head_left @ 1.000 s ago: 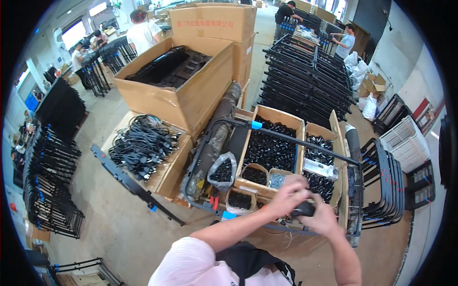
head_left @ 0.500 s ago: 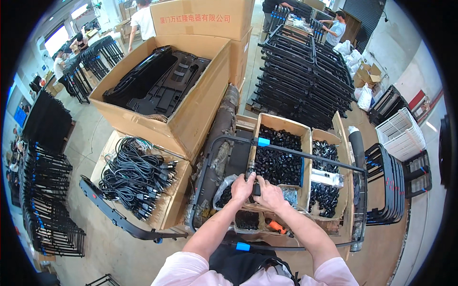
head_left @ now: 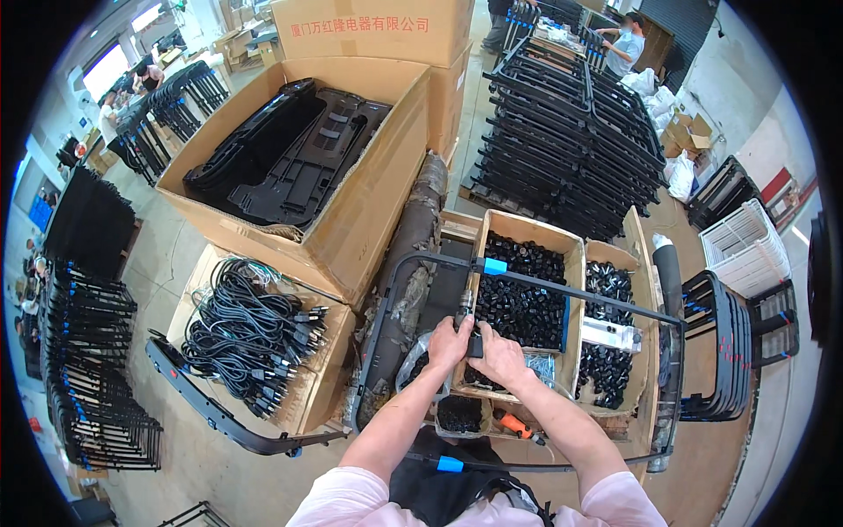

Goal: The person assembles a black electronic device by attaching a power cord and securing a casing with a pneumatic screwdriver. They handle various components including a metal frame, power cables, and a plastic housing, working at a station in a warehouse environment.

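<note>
Nearest, the left hand (head_left: 446, 341) and the right hand (head_left: 500, 358) meet over a dark handheld tool (head_left: 475, 343), its slim tip pointing away from the body. The fingers of both are curled narrow around it and hide most of its shape; any marking there is out of sight. The tool is above the near left corner of a parts box (head_left: 572, 325) filled with small black pieces.

Below the hands, an orange-handled tool (head_left: 514, 425) lies beside a small box (head_left: 436, 422) of dark bits. A rounded black frame (head_left: 575, 291) runs around these containers, bearing plain blue tape (head_left: 494, 266) on its far bar. To the right, a white carton (head_left: 612, 334) rests among black parts in a narrower box (head_left: 645, 351); it is too small to show readable print.

At left, black cables (head_left: 241, 329) with plugs are heaped on a tan box (head_left: 325, 382). Beyond stands a large open carton (head_left: 373, 211) of black plastic panels (head_left: 303, 162), with small dark marks on its side. Behind it, a taller carton (head_left: 351, 48) carries one line of clear red characters. Farther right are stacked black frames (head_left: 571, 149), and beyond them a person (head_left: 625, 48) in light blue.
</note>
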### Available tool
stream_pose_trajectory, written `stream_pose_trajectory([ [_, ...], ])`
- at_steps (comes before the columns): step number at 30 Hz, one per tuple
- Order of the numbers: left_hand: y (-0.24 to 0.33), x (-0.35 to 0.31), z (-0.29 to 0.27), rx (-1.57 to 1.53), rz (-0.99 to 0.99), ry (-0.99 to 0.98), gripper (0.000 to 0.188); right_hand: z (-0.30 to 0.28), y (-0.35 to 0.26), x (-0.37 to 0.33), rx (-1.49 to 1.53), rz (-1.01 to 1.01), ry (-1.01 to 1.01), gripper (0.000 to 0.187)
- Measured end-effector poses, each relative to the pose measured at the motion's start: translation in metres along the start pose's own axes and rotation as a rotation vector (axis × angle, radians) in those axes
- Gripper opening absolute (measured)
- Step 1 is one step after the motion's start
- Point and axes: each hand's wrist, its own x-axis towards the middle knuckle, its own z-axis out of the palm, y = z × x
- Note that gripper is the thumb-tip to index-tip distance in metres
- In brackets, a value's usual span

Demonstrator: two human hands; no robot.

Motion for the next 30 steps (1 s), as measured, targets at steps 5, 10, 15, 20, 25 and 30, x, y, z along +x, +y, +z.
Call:
stream_pose_trajectory([
  [5, -0.002, 0.005, 0.004, 0.024, 0.036, 0.038, 0.066, 0.0, 0.003, 0.002, 0.044, 0.009, -0.01, 0.085],
  [10, 0.005, 0.01, 0.002, 0.067, 0.013, 0.007, 0.067, 0.009, 0.014, 0.005, 0.084, -0.018, 0.072, 0.09],
  [15, 0.013, 0.013, 0.0, 0.111, -0.021, -0.027, 0.067, 0.011, 0.021, 0.008, 0.119, -0.023, 0.056, 0.098],
  [20, 0.024, 0.016, -0.001, 0.133, -0.03, -0.048, 0.07, 0.004, 0.025, 0.011, 0.125, -0.026, 0.061, 0.103],
  [25, 0.022, 0.024, 0.002, 0.15, -0.047, -0.033, 0.074, 0.002, 0.022, 0.017, 0.093, -0.066, 0.022, 0.082],
  [30, 0.022, 0.021, -0.007, 0.133, -0.094, -0.064, 0.095, 0.01, 0.015, 0.011, 0.13, -0.118, 0.104, 0.066],
])
